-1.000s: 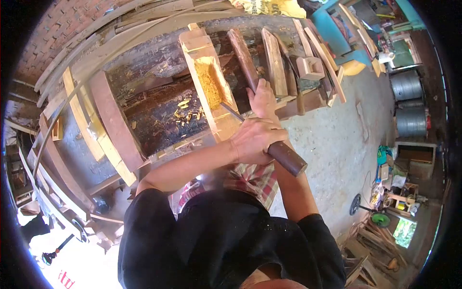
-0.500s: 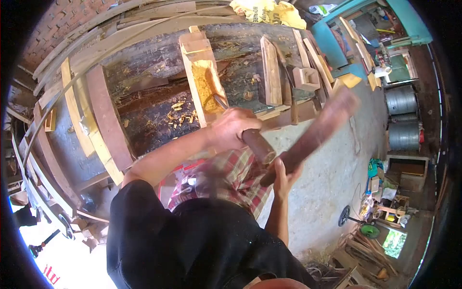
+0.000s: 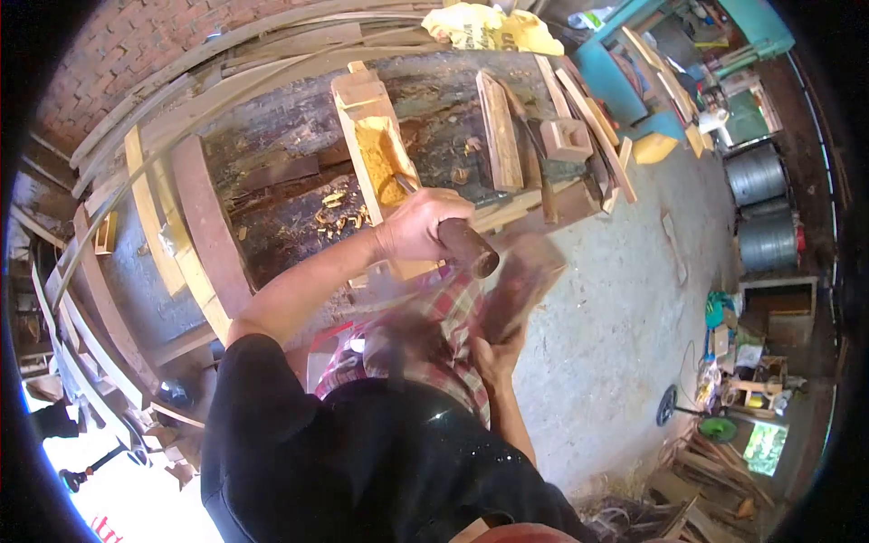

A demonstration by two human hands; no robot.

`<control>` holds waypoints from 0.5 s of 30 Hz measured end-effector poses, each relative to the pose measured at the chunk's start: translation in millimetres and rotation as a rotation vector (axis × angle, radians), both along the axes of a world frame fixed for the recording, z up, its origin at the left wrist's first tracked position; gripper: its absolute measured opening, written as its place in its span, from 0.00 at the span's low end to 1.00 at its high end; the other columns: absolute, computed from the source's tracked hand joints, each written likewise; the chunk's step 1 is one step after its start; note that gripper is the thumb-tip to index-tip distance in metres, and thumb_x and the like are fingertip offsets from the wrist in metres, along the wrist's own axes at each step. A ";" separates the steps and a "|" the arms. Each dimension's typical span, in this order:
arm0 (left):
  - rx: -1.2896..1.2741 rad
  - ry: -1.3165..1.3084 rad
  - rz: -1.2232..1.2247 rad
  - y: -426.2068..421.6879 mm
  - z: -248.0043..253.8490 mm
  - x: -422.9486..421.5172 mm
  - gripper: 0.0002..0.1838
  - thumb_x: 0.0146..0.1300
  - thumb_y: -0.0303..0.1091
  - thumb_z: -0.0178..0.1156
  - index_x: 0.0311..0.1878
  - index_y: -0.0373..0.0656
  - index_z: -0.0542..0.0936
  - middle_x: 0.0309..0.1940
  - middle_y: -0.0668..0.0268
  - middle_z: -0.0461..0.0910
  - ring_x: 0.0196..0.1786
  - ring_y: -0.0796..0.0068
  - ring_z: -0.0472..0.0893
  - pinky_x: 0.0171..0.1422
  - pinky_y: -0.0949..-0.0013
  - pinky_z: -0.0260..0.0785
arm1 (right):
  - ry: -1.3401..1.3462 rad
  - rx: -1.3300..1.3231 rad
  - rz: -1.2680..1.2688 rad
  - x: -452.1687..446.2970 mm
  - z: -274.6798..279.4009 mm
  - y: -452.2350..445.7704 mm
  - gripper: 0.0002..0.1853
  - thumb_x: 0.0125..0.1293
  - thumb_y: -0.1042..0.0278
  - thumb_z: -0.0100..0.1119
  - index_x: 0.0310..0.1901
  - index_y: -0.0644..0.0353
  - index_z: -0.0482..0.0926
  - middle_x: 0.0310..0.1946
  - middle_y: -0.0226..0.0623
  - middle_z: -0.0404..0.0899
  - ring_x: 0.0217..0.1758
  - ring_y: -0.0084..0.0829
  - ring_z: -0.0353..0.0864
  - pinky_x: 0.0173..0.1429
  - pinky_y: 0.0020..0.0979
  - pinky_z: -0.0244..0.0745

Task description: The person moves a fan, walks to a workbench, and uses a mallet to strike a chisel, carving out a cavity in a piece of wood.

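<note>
My left hand is wrapped round a chisel, whose thick dark wooden handle sticks out toward me. The chisel's metal blade reaches into the hollow of a pale wooden block; its cutting tip is hard to make out. Rough yellow wood lines that hollow. Below and right of the handle, my right hand grips a dark wooden mallet, blurred by motion. The mallet's head is close to the handle's end; whether they touch I cannot tell. Wood chips lie left of the block.
The block rests across a dark, rough timber bench. Boards lie to the left. A wood piece and a small hollowed block sit to the right. A yellow sack lies behind, and concrete floor stretches right.
The mallet has swung down and left, closer to the chisel handle, with my right hand moving left too. My left hand keeps its hold on the chisel. The whole view has shifted slightly.
</note>
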State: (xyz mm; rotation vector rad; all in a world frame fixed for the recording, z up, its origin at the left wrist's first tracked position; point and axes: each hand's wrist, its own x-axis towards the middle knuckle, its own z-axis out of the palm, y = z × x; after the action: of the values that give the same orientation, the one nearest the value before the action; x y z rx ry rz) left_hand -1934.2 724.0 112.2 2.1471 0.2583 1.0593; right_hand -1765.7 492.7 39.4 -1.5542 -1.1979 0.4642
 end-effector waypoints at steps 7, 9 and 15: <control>0.042 0.056 -0.002 -4.9 -3.7 2.8 0.18 0.33 0.28 0.71 0.28 0.42 0.72 0.24 0.60 0.73 0.32 0.53 0.76 0.34 0.56 0.67 | -0.163 0.143 0.136 4.0 9.0 10.2 0.11 0.53 0.72 0.63 0.36 0.63 0.73 0.26 0.37 0.77 0.30 0.30 0.77 0.42 0.29 0.73; 0.059 0.062 0.013 -5.6 -6.1 4.0 0.17 0.32 0.28 0.70 0.27 0.42 0.72 0.23 0.60 0.73 0.32 0.53 0.75 0.34 0.55 0.66 | -0.489 0.148 -0.083 6.8 -7.5 3.1 0.15 0.52 0.75 0.61 0.43 0.64 0.72 0.30 0.39 0.76 0.30 0.30 0.76 0.39 0.28 0.70; 0.065 0.113 -0.007 -8.8 -10.0 4.8 0.17 0.30 0.28 0.68 0.28 0.44 0.73 0.24 0.61 0.73 0.32 0.54 0.76 0.34 0.54 0.66 | 0.108 0.247 0.124 -1.4 63.6 0.8 0.11 0.58 0.70 0.60 0.39 0.66 0.74 0.30 0.39 0.77 0.30 0.30 0.76 0.39 0.32 0.72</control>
State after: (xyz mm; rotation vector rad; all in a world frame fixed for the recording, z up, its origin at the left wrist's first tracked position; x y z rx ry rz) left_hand -1929.4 715.1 102.2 2.2677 0.2728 0.9562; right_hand -1767.1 493.5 103.0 -1.2347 -1.2235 0.4562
